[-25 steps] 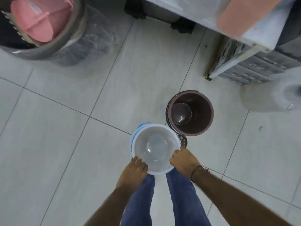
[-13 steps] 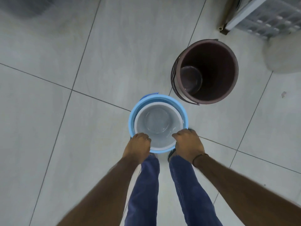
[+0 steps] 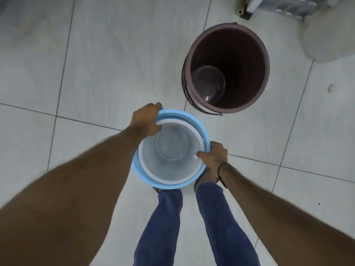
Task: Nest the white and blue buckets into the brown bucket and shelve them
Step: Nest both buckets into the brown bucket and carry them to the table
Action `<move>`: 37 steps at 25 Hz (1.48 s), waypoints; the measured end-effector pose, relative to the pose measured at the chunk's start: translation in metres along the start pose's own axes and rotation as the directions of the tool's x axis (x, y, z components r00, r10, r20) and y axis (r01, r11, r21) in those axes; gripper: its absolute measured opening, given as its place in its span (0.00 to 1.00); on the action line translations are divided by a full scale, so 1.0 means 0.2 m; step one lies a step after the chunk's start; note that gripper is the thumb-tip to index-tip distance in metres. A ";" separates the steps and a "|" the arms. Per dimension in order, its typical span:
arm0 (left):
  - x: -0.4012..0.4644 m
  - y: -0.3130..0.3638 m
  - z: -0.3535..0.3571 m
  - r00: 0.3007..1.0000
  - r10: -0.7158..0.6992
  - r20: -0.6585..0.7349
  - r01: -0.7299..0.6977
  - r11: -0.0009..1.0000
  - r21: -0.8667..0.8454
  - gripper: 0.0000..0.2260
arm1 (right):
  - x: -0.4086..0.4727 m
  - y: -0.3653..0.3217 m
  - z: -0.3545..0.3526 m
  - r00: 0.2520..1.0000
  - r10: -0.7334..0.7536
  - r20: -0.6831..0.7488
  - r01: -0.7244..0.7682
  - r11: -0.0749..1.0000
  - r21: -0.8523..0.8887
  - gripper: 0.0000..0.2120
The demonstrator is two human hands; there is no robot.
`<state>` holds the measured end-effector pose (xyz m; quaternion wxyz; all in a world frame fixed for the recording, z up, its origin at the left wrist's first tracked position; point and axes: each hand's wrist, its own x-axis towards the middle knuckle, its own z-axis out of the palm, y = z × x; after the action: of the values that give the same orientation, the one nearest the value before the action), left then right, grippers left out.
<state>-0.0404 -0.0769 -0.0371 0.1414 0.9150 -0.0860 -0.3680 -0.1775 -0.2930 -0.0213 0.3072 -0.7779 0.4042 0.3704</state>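
The white bucket (image 3: 169, 169) sits nested inside the blue bucket (image 3: 194, 120), both in front of my legs. My left hand (image 3: 147, 121) grips the blue bucket's rim at its far left side. My right hand (image 3: 214, 156) grips the rims at the right side, thumb over the white edge. The brown bucket (image 3: 226, 68) stands upright and empty on the floor, up and to the right of the pair, its metal handle hanging down on its near side.
Grey floor tiles (image 3: 96, 64) surround the buckets. A white shelf leg and grey crates (image 3: 284, 6) are at the top right, with a pale translucent container (image 3: 330, 35) beside them.
My left hand has shifted from the near rim round to the far left rim. The buckets and my view have come closer to the brown bucket.
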 end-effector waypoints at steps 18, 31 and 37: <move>-0.50 1.10 -1.52 0.983 -0.004 -0.184 0.061 0.951 0.303 0.27 | -0.73 -0.67 -1.72 0.966 -0.183 -0.183 0.171 0.982 -0.078 0.12; 0.64 1.01 -0.69 0.973 -0.175 -0.148 0.212 0.932 0.294 0.33 | 0.61 -0.56 -1.42 0.939 -0.293 -0.181 0.263 0.949 -0.171 0.13; 0.77 0.85 -0.47 0.941 -0.336 0.041 0.337 0.919 -0.205 0.30 | 0.80 -0.49 -1.29 0.983 -0.032 -0.179 0.033 0.999 0.006 0.24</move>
<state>0.1259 -0.2588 -0.0187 0.1713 0.8952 0.1111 -0.3962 0.0544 -0.5109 0.0025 0.2791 -0.8131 0.4191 0.2921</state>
